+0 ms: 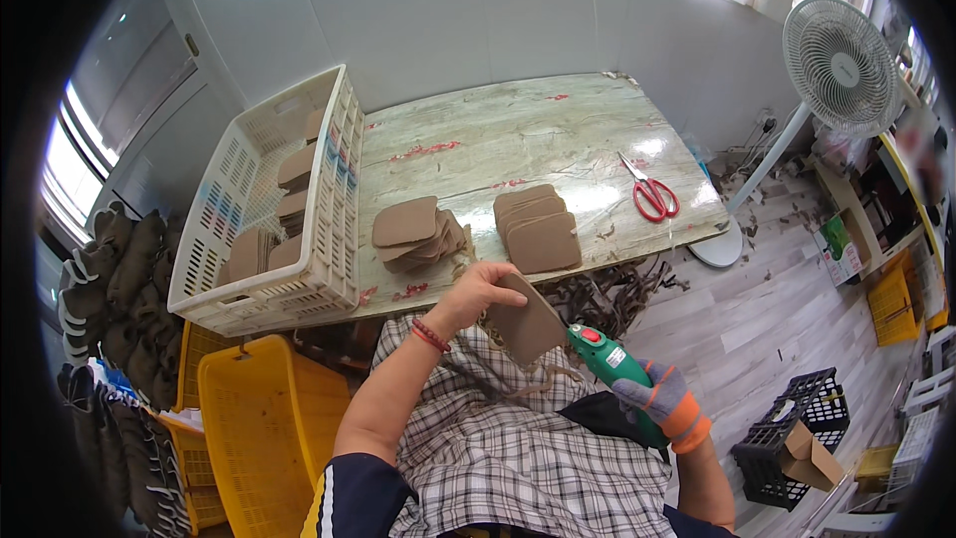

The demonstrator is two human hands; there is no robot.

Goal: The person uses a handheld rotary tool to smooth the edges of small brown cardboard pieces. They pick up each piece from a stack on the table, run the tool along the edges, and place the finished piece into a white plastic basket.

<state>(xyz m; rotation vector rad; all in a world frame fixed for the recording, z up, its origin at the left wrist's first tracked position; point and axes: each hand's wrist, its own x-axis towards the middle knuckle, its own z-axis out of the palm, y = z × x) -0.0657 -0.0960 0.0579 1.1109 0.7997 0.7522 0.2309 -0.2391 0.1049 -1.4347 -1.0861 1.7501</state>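
Observation:
My bare left hand [480, 294] grips a flat brown rounded piece [530, 327] by its upper left edge, thumb on top, above my lap. Wrapped in a grey and orange glove, my right hand [665, 403] holds a green handheld power tool [601, 354] with a red button. The tool's tip meets or nearly meets the piece's right edge; its working end is hidden. Beyond my hands, two piles of similar brown pieces lie on the table: a loose pile [410, 229] at left and a neater stack [538, 229] at right.
A white crate [349, 229] with more brown pieces stands on the table's left. Red-handled scissors [652, 197] lie at right on the table [478, 130]. Dark scraps [607, 304] heap below its edge. Nearby are a yellow bin [244, 418], a fan [839, 65] and a black crate [787, 433].

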